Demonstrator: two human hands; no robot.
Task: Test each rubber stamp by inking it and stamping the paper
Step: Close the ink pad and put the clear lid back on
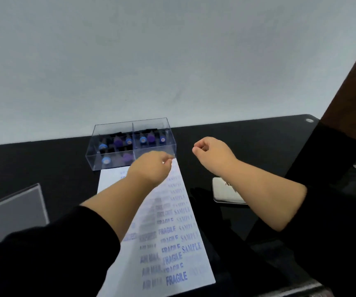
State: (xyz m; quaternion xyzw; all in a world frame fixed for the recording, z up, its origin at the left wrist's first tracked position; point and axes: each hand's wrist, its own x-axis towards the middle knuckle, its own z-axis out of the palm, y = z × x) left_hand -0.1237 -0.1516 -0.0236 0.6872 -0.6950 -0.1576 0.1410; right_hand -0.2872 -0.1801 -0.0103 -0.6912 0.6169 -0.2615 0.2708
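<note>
A white sheet of paper (172,232) lies on the black table, covered with columns of blue prints reading SAMPLE, FRAGILE and AIR MAIL. My left hand (151,168) pinches the far right corner of the sheet, close to the clear box. Above the table, right of that box, my right hand (211,154) hovers with curled fingers and holds nothing. The clear plastic box (112,163) at the table's back holds several stamps with blue and purple tops (126,157). A white ink pad case (224,192) lies shut under my right forearm.
A clear acrylic stand (12,213) sits at the left edge of the black table (44,163). A pale wall rises behind the table. A brown vertical post (352,88) stands at the far right.
</note>
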